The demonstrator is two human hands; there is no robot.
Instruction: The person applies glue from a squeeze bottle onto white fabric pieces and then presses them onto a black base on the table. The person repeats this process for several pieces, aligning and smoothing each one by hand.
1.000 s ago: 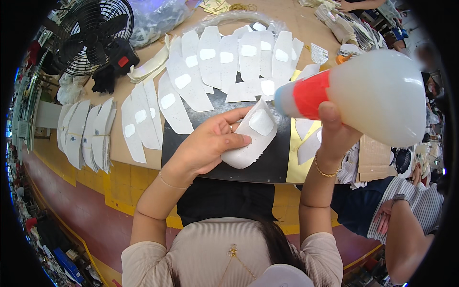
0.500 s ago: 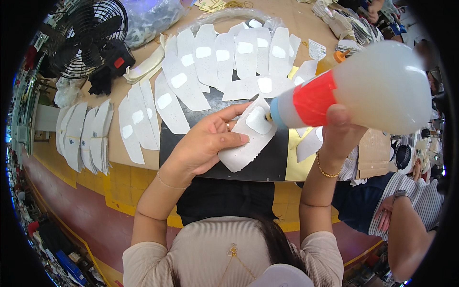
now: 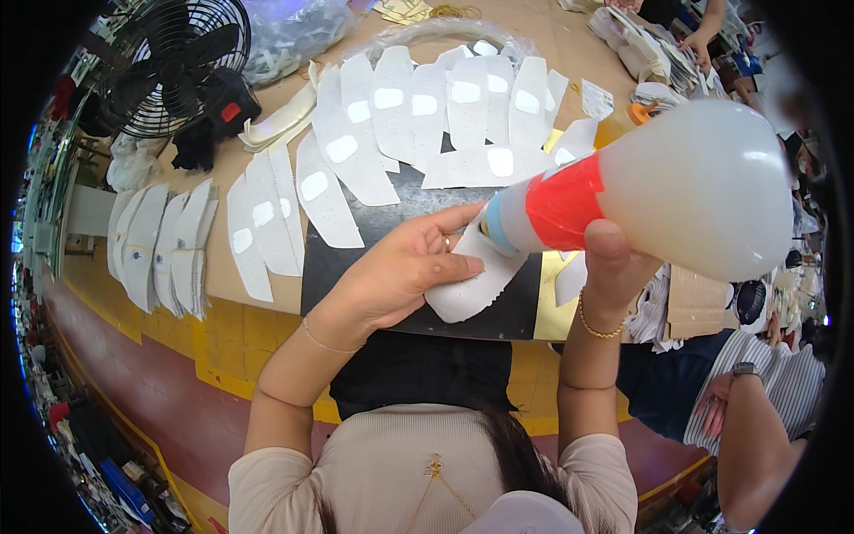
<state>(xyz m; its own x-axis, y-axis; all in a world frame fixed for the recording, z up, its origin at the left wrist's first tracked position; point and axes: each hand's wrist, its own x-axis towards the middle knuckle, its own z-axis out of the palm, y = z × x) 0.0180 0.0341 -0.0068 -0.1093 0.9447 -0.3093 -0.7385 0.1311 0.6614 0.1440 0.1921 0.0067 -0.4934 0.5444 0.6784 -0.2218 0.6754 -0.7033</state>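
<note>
My left hand (image 3: 414, 267) pinches a light grey fabric piece (image 3: 471, 295) over the table's black mat, thumb on top. A large translucent squeeze bottle (image 3: 698, 187) with whitish contents, a band of red tape and a blue collar lies tilted in my right hand (image 3: 618, 271). Its nozzle points down-left at the upper end of the held piece; the collar hides part of that end, and I cannot tell whether they touch. Beyond my hands, several similar grey pieces (image 3: 391, 125) with white rounded patches are fanned out. One more grey piece (image 3: 458, 167) lies crosswise just ahead.
A black fan (image 3: 173, 67) stands at the far left, beside a clear plastic bag (image 3: 294, 36). Stacked grey pieces (image 3: 142, 249) sit at the left table edge. An orange-capped bottle (image 3: 627, 123) stands behind mine. At the right, another person's arm (image 3: 756, 436) is close.
The bottle has moved left and slightly down over the held piece, its nozzle now nearer that piece's upper end. The white patch seen on the piece before is no longer visible.
</note>
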